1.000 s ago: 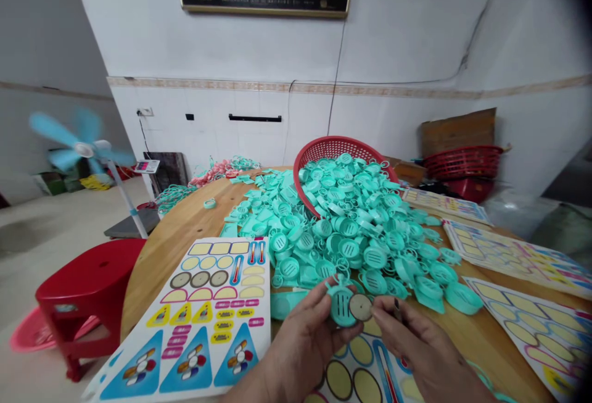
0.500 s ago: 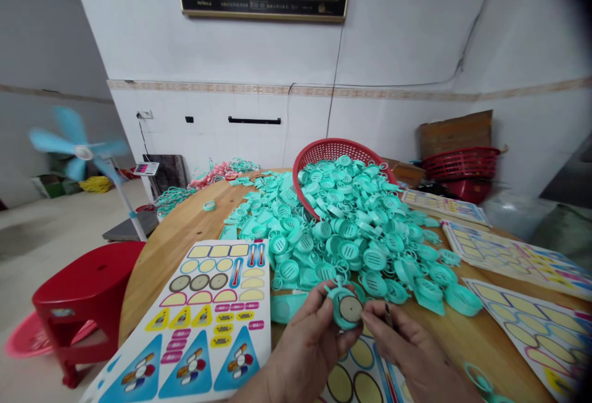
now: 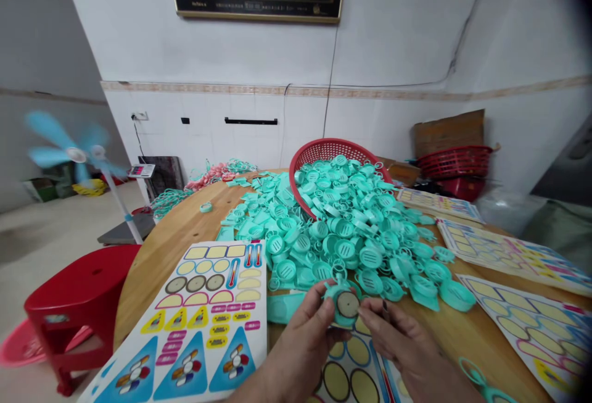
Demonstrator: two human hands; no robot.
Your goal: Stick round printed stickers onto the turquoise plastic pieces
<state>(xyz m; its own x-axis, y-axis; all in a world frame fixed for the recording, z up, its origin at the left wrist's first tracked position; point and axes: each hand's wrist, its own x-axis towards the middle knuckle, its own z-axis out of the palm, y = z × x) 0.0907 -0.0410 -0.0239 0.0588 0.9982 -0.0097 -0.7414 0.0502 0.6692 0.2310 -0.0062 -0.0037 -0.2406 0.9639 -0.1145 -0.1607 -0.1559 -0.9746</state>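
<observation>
My left hand (image 3: 311,329) is closed around a teal plastic toy dial (image 3: 343,319), a round case with a small ring on top, held just above the table. A round beige sticker (image 3: 348,305) with a dark rim and a centre dot lies on its face. At the dial's right edge, my right hand (image 3: 398,332) has thumb and fingertips pressed together. Something small and dark shows between its fingers; its kind is unclear. Beneath both hands lies a sticker sheet (image 3: 349,381) with round and thermometer shapes, partly hidden by the hands.
Teal plastic pieces (image 3: 345,249) heap out of a tipped red basket (image 3: 296,176) on the round wooden table (image 3: 185,224). A sticker sheet (image 3: 185,323) lies left, stacked sheets (image 3: 513,255) right. A red stool (image 3: 83,279) and a blue fan (image 3: 76,155) stand left.
The view has shifted slightly, so the scene sits a little further left. Both hands keep nearly the same pose at the dial; the sticker's face is turned slightly more towards me.
</observation>
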